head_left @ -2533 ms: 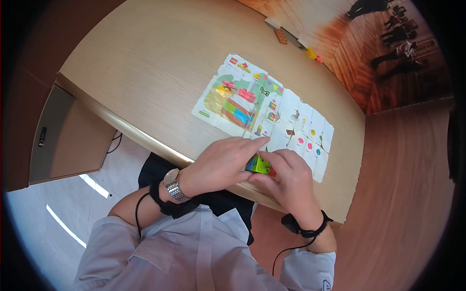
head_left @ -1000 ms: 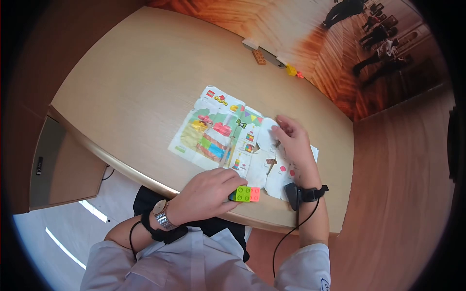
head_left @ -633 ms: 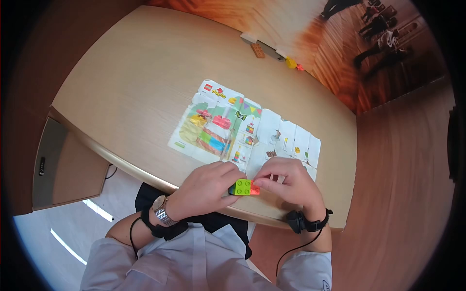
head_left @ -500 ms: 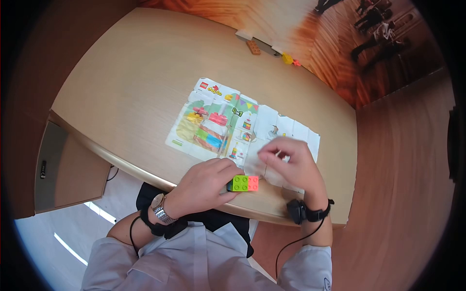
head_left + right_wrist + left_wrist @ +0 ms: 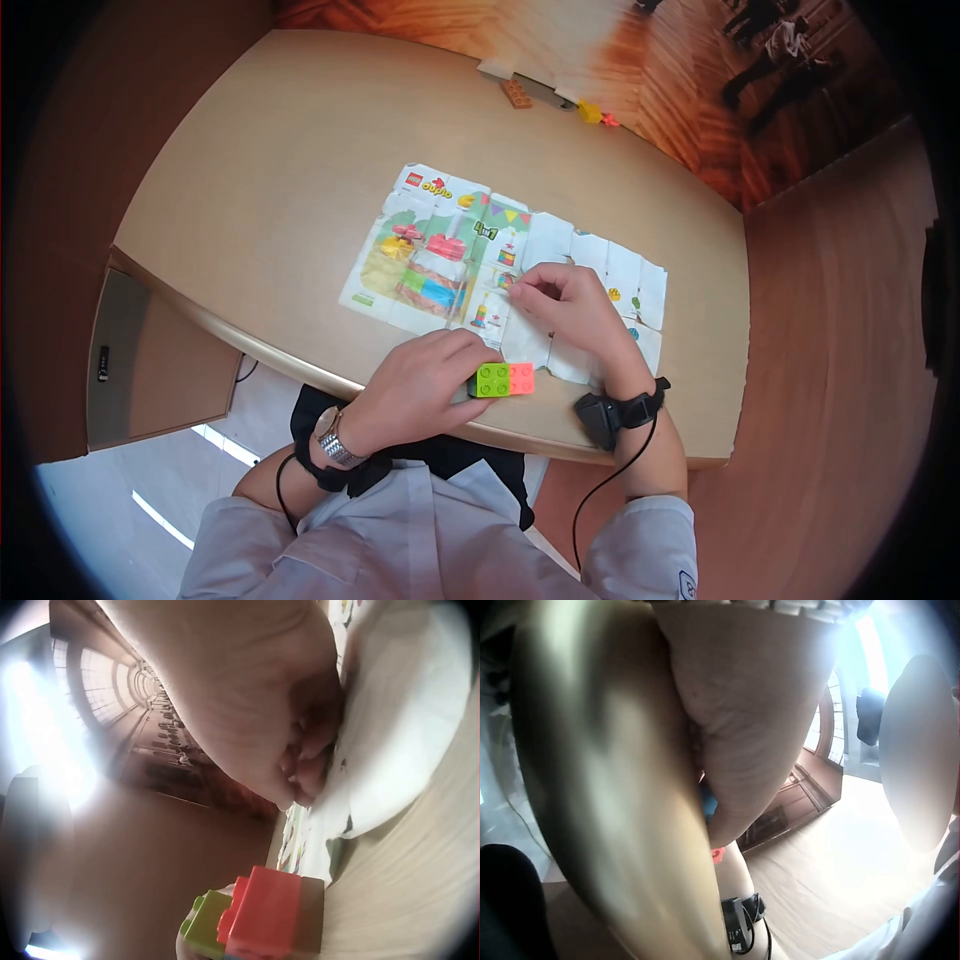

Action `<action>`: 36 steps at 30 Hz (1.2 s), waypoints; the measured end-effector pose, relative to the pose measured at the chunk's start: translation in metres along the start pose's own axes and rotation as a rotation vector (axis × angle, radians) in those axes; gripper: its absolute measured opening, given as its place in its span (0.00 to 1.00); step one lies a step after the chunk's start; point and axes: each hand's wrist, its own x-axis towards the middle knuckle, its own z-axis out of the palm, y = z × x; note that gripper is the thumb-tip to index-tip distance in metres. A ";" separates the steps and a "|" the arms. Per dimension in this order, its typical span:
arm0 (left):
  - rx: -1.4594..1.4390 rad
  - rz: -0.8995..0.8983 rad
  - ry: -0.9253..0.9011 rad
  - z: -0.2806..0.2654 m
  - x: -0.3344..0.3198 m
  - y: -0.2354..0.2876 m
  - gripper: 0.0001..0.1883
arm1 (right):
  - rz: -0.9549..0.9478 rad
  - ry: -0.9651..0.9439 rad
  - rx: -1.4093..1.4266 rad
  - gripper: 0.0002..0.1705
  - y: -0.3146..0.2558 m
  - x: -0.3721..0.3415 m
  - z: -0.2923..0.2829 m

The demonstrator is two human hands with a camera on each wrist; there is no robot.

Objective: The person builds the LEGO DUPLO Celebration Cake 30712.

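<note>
My left hand [image 5: 415, 388] grips a small stack near the table's front edge; in the head view a green brick [image 5: 493, 380] shows beside a lower red one [image 5: 522, 378]. The right wrist view shows the red brick [image 5: 264, 911] next to a brown piece [image 5: 311, 915]. A bit of blue [image 5: 709, 802] peeks out under the palm in the left wrist view. My right hand [image 5: 582, 315] is over the printed sheet [image 5: 385, 285], its fingers curled and its fingertips by the small pictures in the middle. No object shows in it.
At the table's back edge lie an orange-brown brick [image 5: 516, 94], a yellow piece [image 5: 588, 111] and a small red piece [image 5: 610, 119]. A picture-covered panel [image 5: 640, 90] stands behind them. A wooden partition [image 5: 840, 300] is on the right.
My right hand pulled back from the red brick and moved forward and left over the sheet. Earlier both hands were on the stack; my left hand still grips it.
</note>
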 end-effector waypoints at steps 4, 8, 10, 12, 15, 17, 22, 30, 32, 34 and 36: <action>0.023 0.038 0.047 0.001 0.002 0.003 0.17 | -0.030 0.021 0.029 0.17 0.004 -0.001 0.001; 0.024 0.032 0.042 0.002 0.003 0.004 0.17 | -0.037 0.017 -0.012 0.16 0.004 -0.001 0.000; 0.010 0.052 0.051 0.002 0.004 0.003 0.17 | -0.030 0.014 -0.007 0.15 0.006 -0.001 0.000; 0.012 0.054 0.054 0.003 0.004 0.002 0.18 | -0.073 0.028 0.016 0.15 0.009 -0.002 0.002; 0.014 0.060 0.058 0.004 0.004 0.002 0.19 | -0.086 0.046 0.014 0.14 0.007 -0.004 0.001; 0.012 0.061 0.058 0.005 0.004 0.002 0.20 | -0.090 0.049 0.013 0.14 0.008 -0.004 0.001; 0.011 0.028 0.042 0.005 0.004 0.003 0.20 | -0.081 0.038 -0.001 0.11 0.007 -0.004 0.000; 0.012 0.036 0.051 0.006 0.006 0.004 0.22 | -0.088 0.043 -0.002 0.15 0.011 -0.003 -0.001; 0.017 0.037 0.051 0.006 0.007 0.004 0.22 | -0.098 0.046 -0.002 0.15 0.011 -0.003 -0.002; 0.021 0.073 0.086 0.007 0.008 0.004 0.21 | -0.109 0.047 -0.003 0.14 0.011 -0.004 -0.002; 0.022 0.053 0.065 0.006 0.007 0.004 0.21 | -0.102 0.052 -0.001 0.14 0.011 -0.005 -0.003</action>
